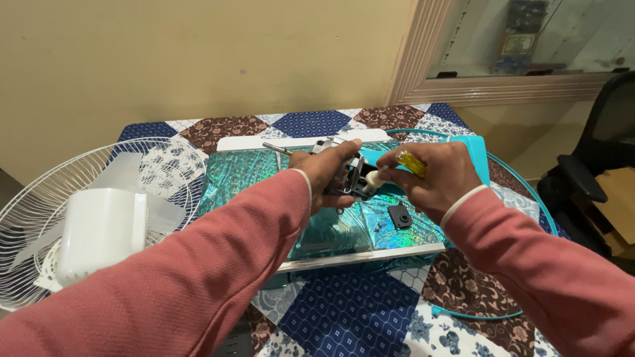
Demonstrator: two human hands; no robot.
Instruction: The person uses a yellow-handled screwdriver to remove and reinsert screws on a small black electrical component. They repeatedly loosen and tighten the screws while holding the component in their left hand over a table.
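My left hand (325,170) grips a small metal fan motor (350,175) with a thin shaft sticking out to the left, held above a shiny teal sheet (331,231). A screwdriver with a yellow handle (411,162) is in my right hand (436,177), and its tip meets the motor's right side by a white knob (375,178). Under my hands, a small black part (399,216) and tiny screws lie on the sheet.
A white fan grille (40,192) with a white motor cover (102,231) and translucent blades sits at the left. A teal ring (529,198) and a teal panel (473,155) lie at the right on the patchwork cloth (350,317). A black chair (595,165) stands far right.
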